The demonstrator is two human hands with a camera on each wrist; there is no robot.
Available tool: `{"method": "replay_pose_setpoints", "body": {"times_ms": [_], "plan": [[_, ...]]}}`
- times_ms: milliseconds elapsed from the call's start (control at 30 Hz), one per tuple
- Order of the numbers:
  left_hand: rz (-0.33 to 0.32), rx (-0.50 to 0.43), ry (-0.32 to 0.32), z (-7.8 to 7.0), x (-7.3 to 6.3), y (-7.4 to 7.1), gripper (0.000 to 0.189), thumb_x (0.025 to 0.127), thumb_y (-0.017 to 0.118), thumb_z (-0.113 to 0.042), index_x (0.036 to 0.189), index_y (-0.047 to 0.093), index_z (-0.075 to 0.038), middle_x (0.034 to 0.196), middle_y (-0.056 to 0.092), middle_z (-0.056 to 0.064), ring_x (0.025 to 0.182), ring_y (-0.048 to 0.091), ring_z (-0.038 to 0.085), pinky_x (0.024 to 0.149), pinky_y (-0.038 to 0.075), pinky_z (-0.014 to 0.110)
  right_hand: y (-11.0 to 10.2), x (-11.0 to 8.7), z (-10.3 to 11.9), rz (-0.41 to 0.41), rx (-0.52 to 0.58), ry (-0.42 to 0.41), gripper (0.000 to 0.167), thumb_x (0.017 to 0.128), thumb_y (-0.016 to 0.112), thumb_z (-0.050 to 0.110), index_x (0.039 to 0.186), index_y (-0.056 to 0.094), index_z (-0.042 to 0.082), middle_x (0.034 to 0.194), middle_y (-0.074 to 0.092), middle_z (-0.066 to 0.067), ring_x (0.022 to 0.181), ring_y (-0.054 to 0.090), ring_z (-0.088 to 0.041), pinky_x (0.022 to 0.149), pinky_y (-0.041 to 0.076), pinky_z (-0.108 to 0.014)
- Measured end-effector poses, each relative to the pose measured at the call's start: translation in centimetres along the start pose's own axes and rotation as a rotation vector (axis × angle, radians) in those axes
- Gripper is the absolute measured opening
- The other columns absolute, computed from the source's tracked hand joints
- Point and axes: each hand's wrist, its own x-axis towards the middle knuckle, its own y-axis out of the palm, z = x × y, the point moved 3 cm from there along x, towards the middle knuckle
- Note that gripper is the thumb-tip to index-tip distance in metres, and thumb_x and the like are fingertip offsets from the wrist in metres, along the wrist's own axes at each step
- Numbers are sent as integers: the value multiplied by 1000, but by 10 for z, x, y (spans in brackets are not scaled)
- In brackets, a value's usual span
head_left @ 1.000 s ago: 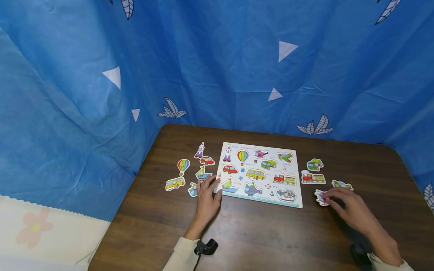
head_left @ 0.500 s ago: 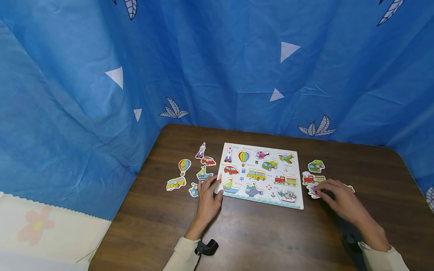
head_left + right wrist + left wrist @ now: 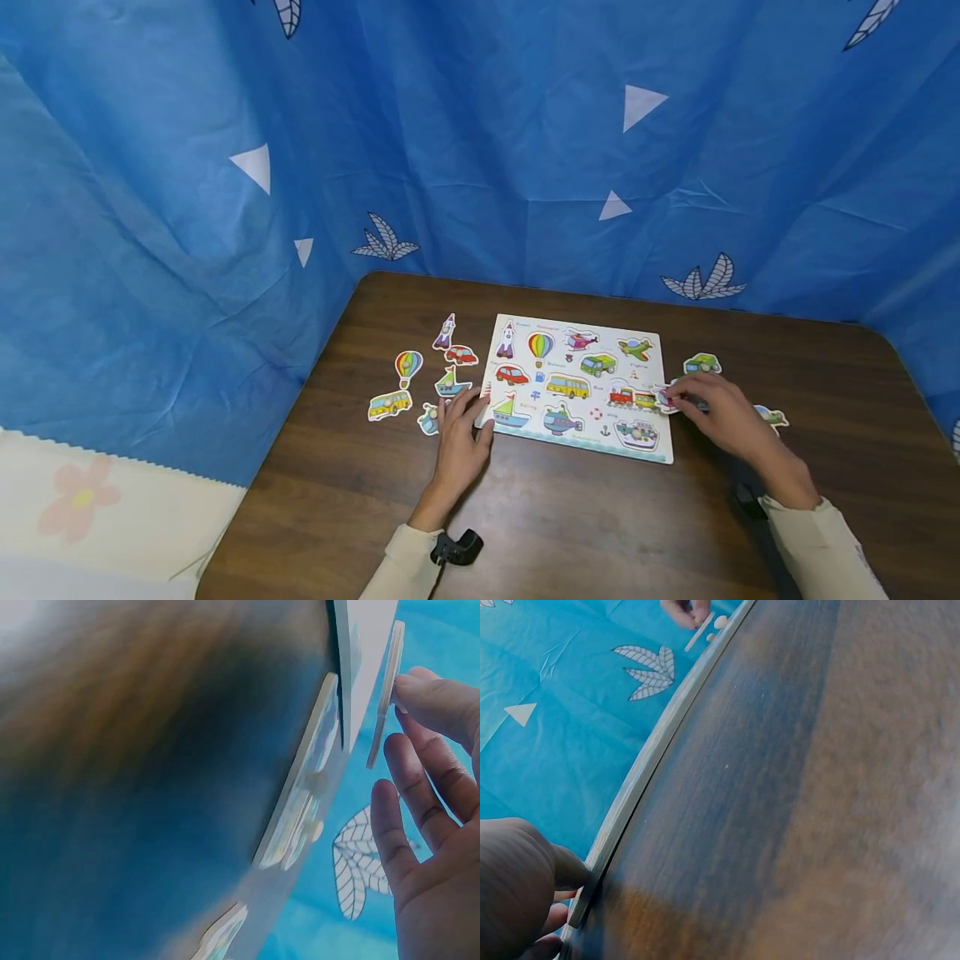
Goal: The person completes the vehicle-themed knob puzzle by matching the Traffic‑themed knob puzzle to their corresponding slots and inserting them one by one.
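Note:
My right hand [image 3: 716,417] pinches a small pink-and-white puzzle piece [image 3: 663,398] between thumb and fingertips. In the head view that piece hangs over the right edge of the puzzle board [image 3: 600,429], beside the printed train; its picture is partly hidden. Seen edge-on in the right wrist view, the held piece [image 3: 385,697] is raised apart from the board. My left hand [image 3: 459,446] rests at the board's left edge, its fingers loosely extended and its thumb at the near corner. Beside those fingers lies a submarine piece [image 3: 428,418], partly covered.
Left of the board lie rocket [image 3: 444,332], car [image 3: 461,355], balloon [image 3: 408,367], sailboat [image 3: 452,382] and bus [image 3: 389,405] pieces. To the right are a green truck piece [image 3: 702,363] and a plane piece [image 3: 772,417]. A blue curtain [image 3: 480,150] hangs behind the table.
My right hand has moved left with the pink puzzle piece, from beside the plane piece, past the train piece, to the board's right edge. My left hand has stayed in place.

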Motion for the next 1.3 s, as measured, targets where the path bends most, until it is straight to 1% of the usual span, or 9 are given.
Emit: {"method": "replay_pose_setpoints", "body": {"times_ms": [133, 200, 433, 567, 633, 700, 800, 900, 1300], "plan": [[4, 5, -5, 1, 0, -1, 37, 83, 74, -2, 120, 70, 2, 133, 62, 20, 133, 49, 43, 112, 18, 70, 4, 15, 4, 16, 14, -25, 22, 84, 75, 1, 104, 77, 10, 103, 70, -6, 88, 61, -19, 72, 53, -38], [5, 11, -7, 1, -1, 0, 37, 83, 73, -3, 120, 70, 2, 133, 62, 19, 133, 49, 43, 112, 19, 70, 6, 20, 5, 20, 30, -27, 21, 85, 75, 0, 103, 77, 9, 103, 70, -6, 88, 60, -19, 71, 51, -37], [2, 23, -6, 3, -2, 1, 37, 83, 73, -2, 119, 71, 1, 132, 62, 18, 132, 50, 42, 112, 19, 70, 15, 35, 6, 23, 90, -18, 20, 87, 73, 0, 104, 76, 8, 104, 70, -7, 93, 63, -24, 76, 52, -44], [6, 20, -8, 3, -2, 1, 37, 83, 73, -3, 120, 71, 1, 132, 62, 18, 132, 50, 41, 112, 19, 70, 18, 44, 8, 46, 100, -23, 20, 89, 70, 0, 107, 76, 7, 106, 69, -10, 97, 62, -26, 79, 52, -47], [6, 17, -7, 3, -2, 1, 37, 83, 73, -3, 120, 71, 1, 133, 62, 18, 132, 50, 41, 112, 19, 70, 19, 49, 8, 64, 96, -23, 21, 89, 70, 1, 108, 76, 7, 108, 69, -11, 101, 62, -28, 83, 52, -50], [3, 19, -6, 3, -2, 2, 37, 82, 73, -2, 120, 71, 0, 132, 62, 17, 132, 50, 41, 112, 19, 70, 19, 54, 9, 82, 97, -20, 20, 89, 70, 1, 108, 76, 7, 109, 70, -11, 101, 62, -28, 85, 53, -51], [1, 20, -6, 4, -2, 2, 38, 82, 74, -2, 120, 71, 0, 132, 62, 17, 132, 51, 41, 112, 19, 70, 20, 61, 10, 102, 88, -26, 20, 90, 70, 1, 107, 75, 7, 108, 70, -10, 98, 62, -25, 85, 54, -49], [-2, 22, -4, 3, -2, 2, 39, 82, 74, -2, 120, 71, 0, 132, 62, 18, 132, 51, 41, 112, 19, 70, 21, 68, 11, 113, 79, -27, 19, 91, 69, 2, 108, 75, 8, 107, 69, -8, 94, 62, -22, 81, 54, -46], [-14, 25, 8, 1, 0, 0, 38, 81, 74, -1, 119, 71, 0, 131, 63, 18, 131, 51, 42, 111, 21, 71, 24, 99, 21, 128, 92, -48, 18, 91, 69, 3, 107, 76, 8, 103, 70, -6, 92, 62, -23, 79, 53, -44]]}}
